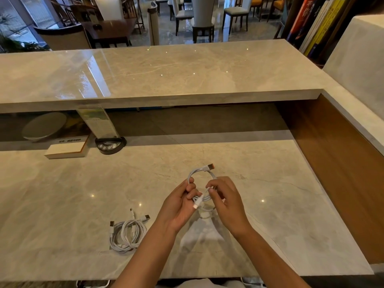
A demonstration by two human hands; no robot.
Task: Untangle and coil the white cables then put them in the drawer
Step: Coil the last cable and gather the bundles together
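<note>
Head view: coiled white cable (200, 179) pinched between hands (207, 201).

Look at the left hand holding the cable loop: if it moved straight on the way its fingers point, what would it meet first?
Probably the right hand, which faces the left hand across the cable loop; depth is uncertain.

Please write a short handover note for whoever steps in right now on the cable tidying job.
Left hand: grips one side of a small white cable coil, held above the counter.
Right hand: pinches the coil's other side, near a loose plug end.
Other cables: a looped bundle lying on the counter, left of the hands.
Done: held cable nearly coiled.
Left: finish the coil, check the bundle, put everything in the drawer, which is not in view.
</note>
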